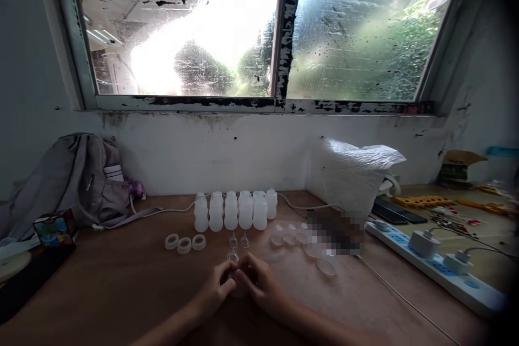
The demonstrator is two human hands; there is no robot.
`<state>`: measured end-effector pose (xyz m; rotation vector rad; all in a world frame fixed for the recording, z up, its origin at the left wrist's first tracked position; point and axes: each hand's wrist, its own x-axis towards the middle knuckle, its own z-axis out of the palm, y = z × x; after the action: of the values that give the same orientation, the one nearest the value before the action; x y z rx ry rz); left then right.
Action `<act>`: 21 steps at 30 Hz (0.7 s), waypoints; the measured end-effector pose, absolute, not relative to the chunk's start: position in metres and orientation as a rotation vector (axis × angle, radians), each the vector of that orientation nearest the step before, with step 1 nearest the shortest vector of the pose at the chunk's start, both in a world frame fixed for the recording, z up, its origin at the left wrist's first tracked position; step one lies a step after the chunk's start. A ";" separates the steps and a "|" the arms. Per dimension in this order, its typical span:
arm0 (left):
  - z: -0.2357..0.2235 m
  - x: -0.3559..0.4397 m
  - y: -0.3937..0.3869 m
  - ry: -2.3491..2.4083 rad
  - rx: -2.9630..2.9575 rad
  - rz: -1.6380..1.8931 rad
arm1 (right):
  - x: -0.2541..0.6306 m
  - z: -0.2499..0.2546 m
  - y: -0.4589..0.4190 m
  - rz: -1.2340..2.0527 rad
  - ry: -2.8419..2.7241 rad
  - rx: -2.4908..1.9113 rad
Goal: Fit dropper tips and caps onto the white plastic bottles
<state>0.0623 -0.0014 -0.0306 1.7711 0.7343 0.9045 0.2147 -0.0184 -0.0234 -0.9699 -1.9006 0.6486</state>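
My left hand [214,287] and my right hand [259,284] meet at the front middle of the brown table [121,281], fingers curled together around a small translucent part [234,273] that is mostly hidden between them. Just beyond them lie small clear nipple-shaped pieces [238,240]. A row of several white plastic bottles [231,210] stands upright behind those. Three translucent rings [185,242] lie to the left of my hands. Several clear dome caps [290,236] lie to the right.
A grey backpack [77,178] leans at the back left, with a small colourful box [54,227] before it. A white plastic bag [352,170] stands at the back right. A power strip [430,259] with plugged adapters runs along the right, with a black phone [395,210] behind it.
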 end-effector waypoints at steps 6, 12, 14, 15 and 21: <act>-0.040 0.063 0.012 0.740 1.770 0.854 | 0.215 -0.028 -0.010 0.748 -1.864 -0.966; -0.042 0.064 0.015 0.643 1.760 0.792 | 0.237 -0.004 -0.008 0.606 -1.901 -0.933; -0.039 0.064 0.014 0.650 1.683 0.771 | 0.262 0.032 0.010 0.506 -1.854 -1.013; -0.038 0.064 0.014 0.639 1.637 0.757 | 0.276 0.053 0.024 0.422 -1.838 -1.051; -0.033 0.067 0.019 0.626 1.480 0.695 | 0.345 0.136 0.141 -0.122 -2.206 -1.267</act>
<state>0.0673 0.0192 -0.0331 1.4803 0.6264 0.6946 0.3446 0.1405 0.1357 -1.2674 -2.2063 -0.1219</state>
